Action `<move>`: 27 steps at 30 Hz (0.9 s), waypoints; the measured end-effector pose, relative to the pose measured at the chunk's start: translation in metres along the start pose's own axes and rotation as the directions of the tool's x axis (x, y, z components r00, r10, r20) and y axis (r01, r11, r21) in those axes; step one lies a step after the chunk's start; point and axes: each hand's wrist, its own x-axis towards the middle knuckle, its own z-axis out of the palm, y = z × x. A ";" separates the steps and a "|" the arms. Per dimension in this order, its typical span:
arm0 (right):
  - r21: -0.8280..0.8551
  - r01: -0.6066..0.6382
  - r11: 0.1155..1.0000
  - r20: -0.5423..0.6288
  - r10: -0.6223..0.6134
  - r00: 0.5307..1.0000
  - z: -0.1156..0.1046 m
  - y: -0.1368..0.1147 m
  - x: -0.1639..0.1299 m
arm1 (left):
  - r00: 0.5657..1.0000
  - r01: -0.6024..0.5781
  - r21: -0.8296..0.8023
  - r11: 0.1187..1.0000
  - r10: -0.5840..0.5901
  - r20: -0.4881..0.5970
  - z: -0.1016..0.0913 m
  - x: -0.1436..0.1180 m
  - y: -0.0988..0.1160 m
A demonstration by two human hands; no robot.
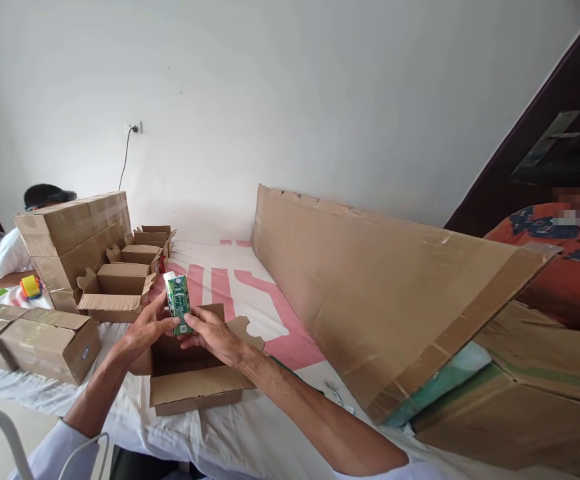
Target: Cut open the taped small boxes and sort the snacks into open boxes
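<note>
Head view. The person is holding a small green carton (179, 303) upright above an open cardboard box (195, 373) that is sitting on the cloth-covered table (250, 427). The left hand (146, 325) is closing around the carton's left edge and lower corner; the right hand (210, 333) is pinching its bottom from the other side, fingers curled. Both hands are gripping the same carton, so neither is free.

The carton is looking light and stiff-walled, with flat printed faces that are probably smooth and a little slippery. Its broad faces are likely to dent under a hard squeeze, so the narrow edges and bottom corners, where the fingers are now sitting, appear the safer places to take hold. Whether it is full cannot be told.

A long cardboard sheet (385, 293) is leaning just right of the box. More open boxes (120, 287) and sealed boxes (45, 340) are lying to the left, where another person (13, 257) is sitting behind a stack.
</note>
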 end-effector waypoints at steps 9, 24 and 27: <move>0.012 -0.031 0.999 -0.005 0.031 1.000 -0.007 0.004 0.002 | 0.999 0.039 0.007 0.999 -0.039 -0.023 -0.003 0.005 -0.006; 0.036 -0.053 0.998 -0.018 0.054 0.998 -0.009 0.014 0.005 | 0.999 0.054 0.015 0.998 -0.054 -0.003 -0.006 0.008 -0.011; 0.039 -0.058 0.998 -0.025 0.059 0.998 -0.010 0.014 0.006 | 0.997 0.071 0.015 0.997 -0.071 -0.009 -0.005 0.008 -0.010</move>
